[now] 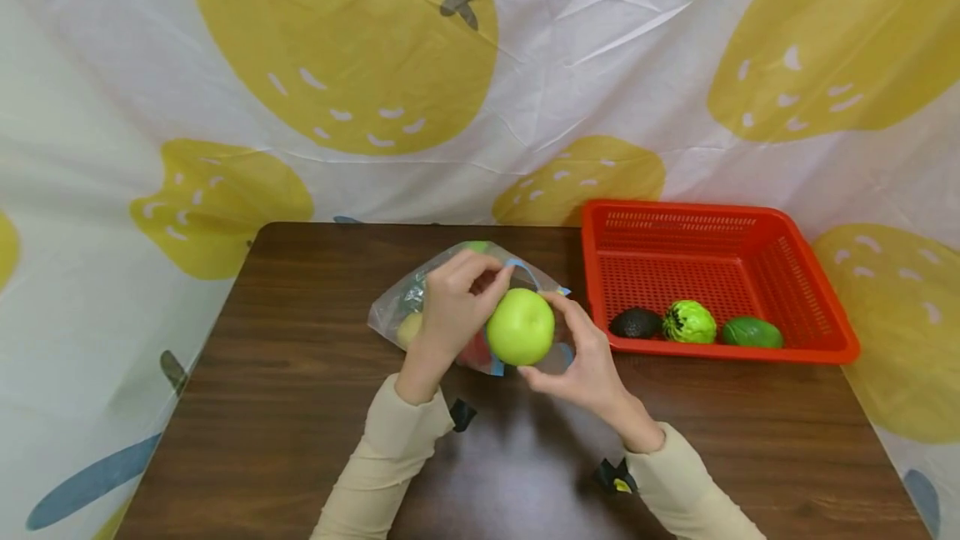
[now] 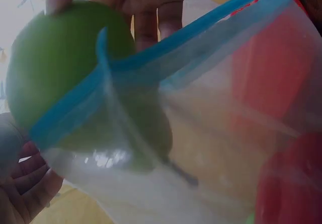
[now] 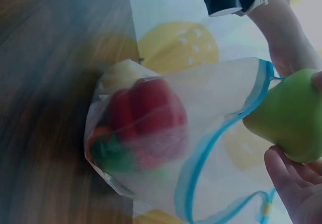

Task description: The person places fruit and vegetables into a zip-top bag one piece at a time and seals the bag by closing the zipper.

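Observation:
My right hand (image 1: 588,361) holds a green pear (image 1: 521,327), thumb below and fingers above it. The pear's narrow end, with a dark stem, points into the mouth of a clear zip bag (image 3: 221,93) trimmed in blue. In the right wrist view the pear's wide end stays outside. Beside the pear, my left hand (image 1: 461,302) pinches the bag's blue-edged opening with thumb and forefinger. Through the plastic show a red bell pepper (image 3: 148,108), something green (image 3: 113,153) and a pale yellow round thing (image 1: 408,329).
A red plastic basket (image 1: 772,273) stands right of the bag on a dark wooden table (image 1: 300,373). Along its front side lie a dark avocado (image 1: 635,323), a bumpy green fruit (image 1: 688,322) and a smooth green fruit (image 1: 752,332). A patterned curtain (image 1: 540,65) hangs behind the table.

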`<action>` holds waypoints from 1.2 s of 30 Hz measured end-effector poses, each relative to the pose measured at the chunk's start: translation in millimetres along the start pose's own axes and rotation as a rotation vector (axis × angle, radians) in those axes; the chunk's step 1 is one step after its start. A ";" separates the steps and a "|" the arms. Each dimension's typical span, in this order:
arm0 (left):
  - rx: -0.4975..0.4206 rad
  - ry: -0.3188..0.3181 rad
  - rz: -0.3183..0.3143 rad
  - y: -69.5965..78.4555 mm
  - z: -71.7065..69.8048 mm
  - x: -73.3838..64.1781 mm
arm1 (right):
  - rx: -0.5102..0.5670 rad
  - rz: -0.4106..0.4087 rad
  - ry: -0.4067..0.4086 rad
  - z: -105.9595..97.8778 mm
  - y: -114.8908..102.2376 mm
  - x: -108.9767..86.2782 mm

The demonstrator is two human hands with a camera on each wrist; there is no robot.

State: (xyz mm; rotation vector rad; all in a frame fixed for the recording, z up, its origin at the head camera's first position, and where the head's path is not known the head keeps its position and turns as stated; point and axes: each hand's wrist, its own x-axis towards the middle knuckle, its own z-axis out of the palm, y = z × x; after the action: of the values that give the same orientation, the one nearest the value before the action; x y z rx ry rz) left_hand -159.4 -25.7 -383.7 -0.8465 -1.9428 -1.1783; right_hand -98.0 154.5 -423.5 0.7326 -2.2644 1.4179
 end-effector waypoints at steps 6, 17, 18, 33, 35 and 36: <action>0.004 -0.020 0.013 1.1 -1.0 0.8 | -0.056 0.012 0.011 12.9 15.5 -3.2; 0.025 -0.039 0.035 -0.6 1.6 0.7 | -0.489 -0.032 -0.127 27.9 28.3 22.4; 0.028 -0.040 0.038 -0.7 1.9 0.6 | -0.507 -0.010 -0.149 30.1 28.0 24.8; 0.065 -0.053 0.031 -0.8 8.2 -4.2 | -0.944 0.046 -0.089 53.1 45.9 39.6; 0.072 -0.048 0.021 -0.8 8.5 -4.6 | -0.867 0.063 -0.117 48.0 42.8 37.5; 0.076 -0.045 0.018 -0.7 8.4 -4.7 | -0.814 0.074 -0.134 44.5 40.3 36.1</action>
State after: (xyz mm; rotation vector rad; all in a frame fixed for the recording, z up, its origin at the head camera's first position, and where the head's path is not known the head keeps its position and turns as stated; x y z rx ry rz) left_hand -159.3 -19.1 -390.8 -0.8552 -1.9993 -1.0767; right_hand -152.6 120.4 -451.0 0.4710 -2.6694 0.3708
